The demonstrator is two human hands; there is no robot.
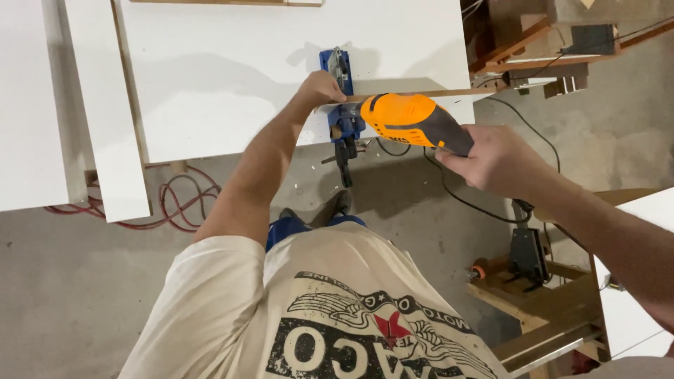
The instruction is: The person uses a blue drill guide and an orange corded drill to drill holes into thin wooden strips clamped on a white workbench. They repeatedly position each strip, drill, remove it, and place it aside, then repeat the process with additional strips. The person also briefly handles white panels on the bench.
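Drill, orange and corded, held level in the closed right hand, its nose meeting the blue clamp jig at the near edge of the white panel. Left hand rests just left of the jig, fingers curled over the panel edge; whether it grips is unclear. Good practice would be keeping the drill square to the jig and pressing the panel steady

Pretty even indoor light, a bit dim toward the grey concrete floor. The big white laminate panel is bright but not blown out, with soft shadows. Focus is decent, edges slightly warped.
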